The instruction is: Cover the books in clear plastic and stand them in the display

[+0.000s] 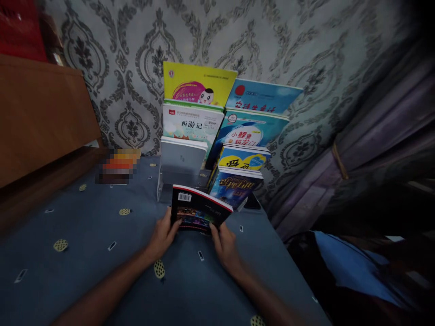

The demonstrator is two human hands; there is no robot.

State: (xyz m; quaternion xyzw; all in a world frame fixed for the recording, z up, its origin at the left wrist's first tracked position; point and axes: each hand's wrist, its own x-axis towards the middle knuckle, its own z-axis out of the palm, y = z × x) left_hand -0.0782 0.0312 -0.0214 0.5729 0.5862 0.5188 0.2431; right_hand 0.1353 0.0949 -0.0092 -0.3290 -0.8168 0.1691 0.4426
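Between my two hands is a dark book [200, 206] with a barcode on its cover and a red line along the top edge. My left hand [163, 233] grips its lower left corner, thumb on the cover. On the lower right side, my right hand [224, 242] holds it the same way. Just behind stands a clear stepped rack [159, 185] with books in two columns. On its left are a grey book [183, 156], a white book [192, 122] and a yellow book [199, 81]. The right column has several blue-covered books, a dark blue one [234, 185] in front.
A blue cloth with pineapple prints [91, 249] covers the table. A blurred-out orange item [118, 166] lies left of the rack. Brown wooden furniture [44, 117] stands at far left. A tied curtain [316, 181] and a light blue cloth-like thing [353, 267] are at right.
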